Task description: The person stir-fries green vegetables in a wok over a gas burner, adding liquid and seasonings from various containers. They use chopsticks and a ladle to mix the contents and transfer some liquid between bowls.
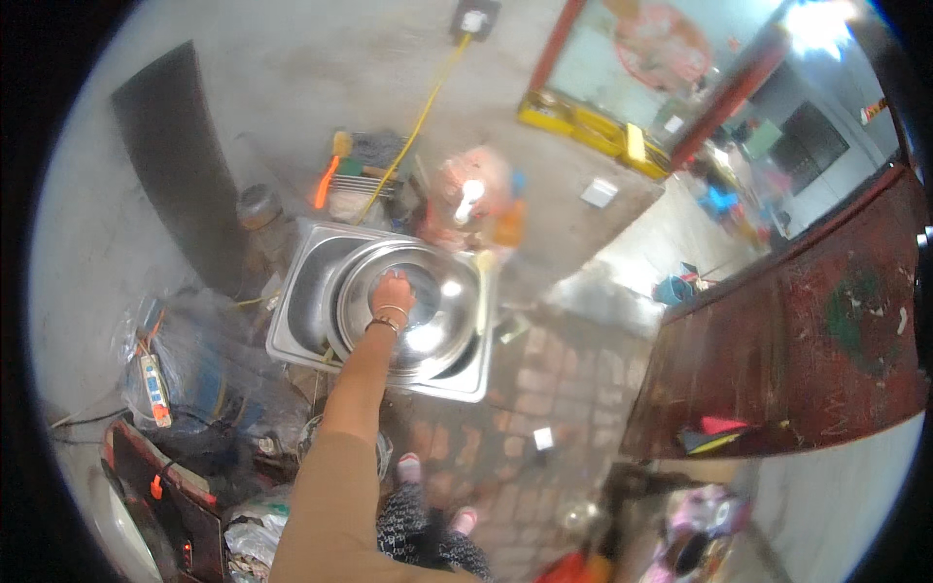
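One bare left hand [394, 291] rested at the middle of a wide, round, shiny steel basin [455, 319]

Farthest left, a white power strip with blue and orange parts [153, 389] hung near crumpled clear plastic sheeting [253, 418]. Above it, a long, dark grey, slightly curved panel [180, 165] showed against the pale wall [321, 58].

Next came a silver, rectangular steel sink [275, 342]; part of its left bowl lay uncovered, and the basin sat across its middle and right side. Behind the sink, an orange-handled brush [323, 187] stood tilted near a thin yellow cable [425, 117] that ran down the wall.

The forearm came up from the lower edge, with narrow bands [391, 319] around the wrist. The fingers were curled, reaching toward the basin's centre; whether they pinched anything could not be told.

Farther right, a blurred, pinkish plastic bag [466, 185] bulged behind the sink, and a pale, slim, long-handled tool [483, 282] lay along the sink's right edge, just beside the basin. Brick floor [544, 374] spread beyond. A yellow, tray-like ledge [588, 126] ran below a glass pane [583, 58], and at far right slanted a large, dark red board [758, 350] with a green patch.
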Demonstrator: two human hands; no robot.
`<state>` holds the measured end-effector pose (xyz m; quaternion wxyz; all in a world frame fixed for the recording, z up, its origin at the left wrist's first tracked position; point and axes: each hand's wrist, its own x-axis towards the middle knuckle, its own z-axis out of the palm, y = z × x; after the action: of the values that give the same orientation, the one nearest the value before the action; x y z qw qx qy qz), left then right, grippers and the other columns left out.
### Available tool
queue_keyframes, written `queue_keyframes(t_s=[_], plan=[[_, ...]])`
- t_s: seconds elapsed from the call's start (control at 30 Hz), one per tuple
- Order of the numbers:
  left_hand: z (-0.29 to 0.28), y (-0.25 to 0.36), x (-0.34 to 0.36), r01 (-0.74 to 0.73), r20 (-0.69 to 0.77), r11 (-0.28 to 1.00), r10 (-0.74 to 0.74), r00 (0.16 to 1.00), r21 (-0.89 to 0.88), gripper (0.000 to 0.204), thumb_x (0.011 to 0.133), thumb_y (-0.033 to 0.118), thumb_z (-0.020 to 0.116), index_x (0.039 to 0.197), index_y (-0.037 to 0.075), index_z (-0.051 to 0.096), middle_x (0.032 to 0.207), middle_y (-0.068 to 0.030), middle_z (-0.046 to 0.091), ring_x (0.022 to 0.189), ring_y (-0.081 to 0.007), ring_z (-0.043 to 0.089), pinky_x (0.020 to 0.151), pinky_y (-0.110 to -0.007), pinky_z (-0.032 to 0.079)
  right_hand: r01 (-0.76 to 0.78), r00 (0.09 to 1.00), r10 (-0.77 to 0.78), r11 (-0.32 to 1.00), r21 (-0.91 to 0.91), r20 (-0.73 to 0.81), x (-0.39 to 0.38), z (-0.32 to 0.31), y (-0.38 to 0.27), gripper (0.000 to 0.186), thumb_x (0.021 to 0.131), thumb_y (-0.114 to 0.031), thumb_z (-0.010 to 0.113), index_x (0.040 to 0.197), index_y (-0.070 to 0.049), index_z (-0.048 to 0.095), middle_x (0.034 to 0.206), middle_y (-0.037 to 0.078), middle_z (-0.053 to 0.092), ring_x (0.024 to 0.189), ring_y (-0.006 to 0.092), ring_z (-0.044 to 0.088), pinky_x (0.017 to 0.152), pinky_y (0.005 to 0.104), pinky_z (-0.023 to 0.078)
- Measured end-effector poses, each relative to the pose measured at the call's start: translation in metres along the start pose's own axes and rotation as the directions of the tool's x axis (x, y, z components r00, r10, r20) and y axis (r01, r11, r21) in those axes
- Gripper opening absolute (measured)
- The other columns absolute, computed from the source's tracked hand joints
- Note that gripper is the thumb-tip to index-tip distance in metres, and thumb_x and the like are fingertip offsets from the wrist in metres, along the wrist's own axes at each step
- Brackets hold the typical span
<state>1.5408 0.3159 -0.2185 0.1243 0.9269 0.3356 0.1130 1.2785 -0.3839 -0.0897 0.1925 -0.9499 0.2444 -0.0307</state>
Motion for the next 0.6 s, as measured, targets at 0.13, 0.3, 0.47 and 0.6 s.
queue_keyframes(t_s=[0.13, 0.3, 0.47, 0.6], plan=[[-0.008, -0.002, -0.025, 0.023, -0.129, 0.989, -0.043, 0.991, -0.149, 0.039, 0.065, 0.024, 0.072, 0.093, 0.005, 0.054, 0.092, -0.0132, 0.05, 0.091, -0.0293, 0.051, 0.075, -0.039, 0.045, -0.05, 0.996, 0.059, 0.991, 0.127, -0.069, 0.022, 0.042, 0.049, 0.039, 0.081, -0.029, 0.058, 0.095, 0.008, 0.058, 0.081, 0.018, 0.063, 0.07, 0.0266, 0.056, 0.068, 0.0373, 0.045], [-0.01, -0.019, -0.131, 0.035, -0.373, 0.945, -0.162, 0.914, -0.324, 0.033, 0.072, 0.015, 0.062, 0.1, -0.001, 0.052, 0.101, -0.018, 0.051, 0.097, -0.0329, 0.049, 0.086, -0.039, 0.04, 0.096, 0.97, -0.159, 0.945, 0.311, 0.184, 0.076, 0.101, 0.011, 0.044, 0.08, -0.034, 0.06, 0.082, 0.01, 0.059, 0.068, 0.018, 0.061, 0.06, 0.0245, 0.05, 0.058, 0.0379, 0.043], [-0.035, -0.018, -0.359, 0.133, 0.036, 0.969, -0.128, 0.991, -0.207, 0.023, 0.078, 0.012, 0.048, 0.097, 0.003, 0.056, 0.101, -0.0118, 0.052, 0.095, -0.0273, 0.05, 0.081, -0.036, 0.044, 0.344, 0.804, -0.51, 0.817, 0.462, 0.304, 0.067, 0.118, -0.104, 0.047, 0.085, -0.035, 0.054, 0.096, 0.011, 0.057, 0.078, 0.02, 0.061, 0.063, 0.026, 0.051, 0.06, 0.0381, 0.043], [-0.032, -0.058, -0.599, 0.641, 0.318, 0.743, -0.571, 0.757, -0.192, 0.026, 0.078, 0.019, 0.054, 0.1, 0.006, 0.055, 0.091, -0.0176, 0.057, 0.086, -0.0348, 0.055, 0.071, -0.044, 0.046, 0.565, 0.489, -0.8, 0.594, 0.572, 0.348, 0.094, 0.178, -0.148, 0.046, 0.085, -0.035, 0.053, 0.096, 0.01, 0.057, 0.075, 0.021, 0.061, 0.064, 0.025, 0.052, 0.061, 0.0388, 0.044]])
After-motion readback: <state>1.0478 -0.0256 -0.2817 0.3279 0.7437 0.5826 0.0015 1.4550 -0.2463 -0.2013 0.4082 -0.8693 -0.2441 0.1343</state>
